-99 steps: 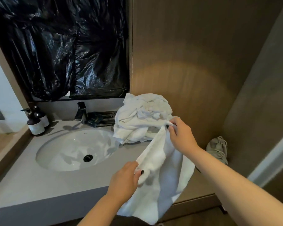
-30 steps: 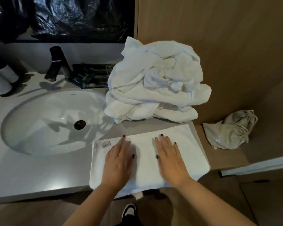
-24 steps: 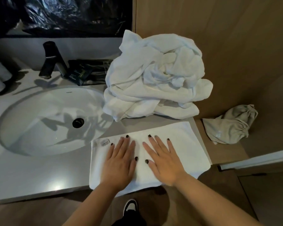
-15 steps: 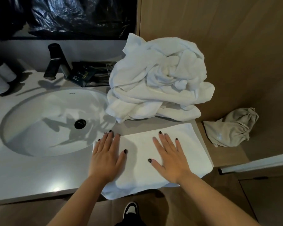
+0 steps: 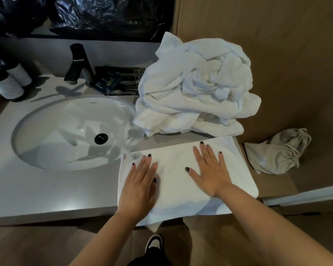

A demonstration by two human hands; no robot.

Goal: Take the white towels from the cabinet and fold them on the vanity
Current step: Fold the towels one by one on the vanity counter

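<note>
A white hand towel (image 5: 179, 177), folded into a flat rectangle, lies at the front right of a grey vanity top (image 5: 52, 189), its near edge hanging slightly over the counter's front. The left hand (image 5: 140, 181) rests palm down on the towel's left part, fingers straight and together. The right hand (image 5: 210, 169) lies flat on the right part, fingers spread; neither hand grasps anything. Both show dark nail polish. Just behind the towel sits a crumpled heap of white towels (image 5: 196, 87) against a wooden wall panel. To the left is an oval white sink (image 5: 46, 135) with a black drain, a dark faucet (image 5: 78, 62) behind it, and dark sachets (image 5: 108, 83) beside the faucet. Two pump bottles (image 5: 8, 81) stand at far left. A beige drawstring bag (image 5: 277, 152) lies on a wooden ledge to the right.
</note>
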